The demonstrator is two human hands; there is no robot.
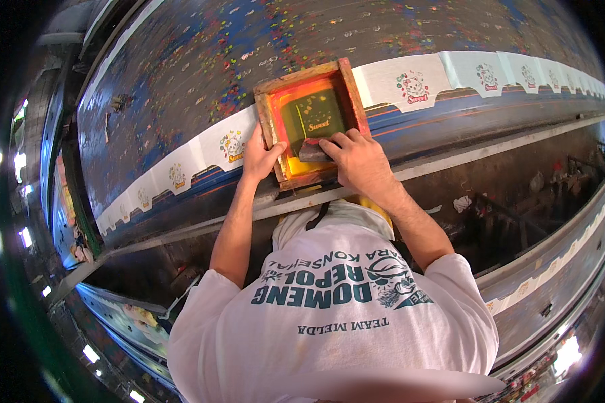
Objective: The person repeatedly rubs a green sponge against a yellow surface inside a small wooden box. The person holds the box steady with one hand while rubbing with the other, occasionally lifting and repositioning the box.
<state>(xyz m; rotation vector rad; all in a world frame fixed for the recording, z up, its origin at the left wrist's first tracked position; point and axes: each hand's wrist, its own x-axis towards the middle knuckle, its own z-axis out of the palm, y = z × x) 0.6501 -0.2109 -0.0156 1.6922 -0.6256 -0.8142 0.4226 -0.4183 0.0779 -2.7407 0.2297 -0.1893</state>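
A wooden-framed printing screen lies over a row of white fabric pieces at the table's near edge. Yellow-orange ink pools at the near end of its mesh, where a stencil of lettering and small shapes shows. My left hand grips the left side of the frame, thumb on top. In my right hand is a small dark squeegee, its blade down on the mesh near the ink. The fabric beneath the screen is hidden.
Printed white pieces with a cat design run along the long table, whose surface is spotted with dried ink. A pale rail borders its near side. Another table with fabric pieces stands at lower right.
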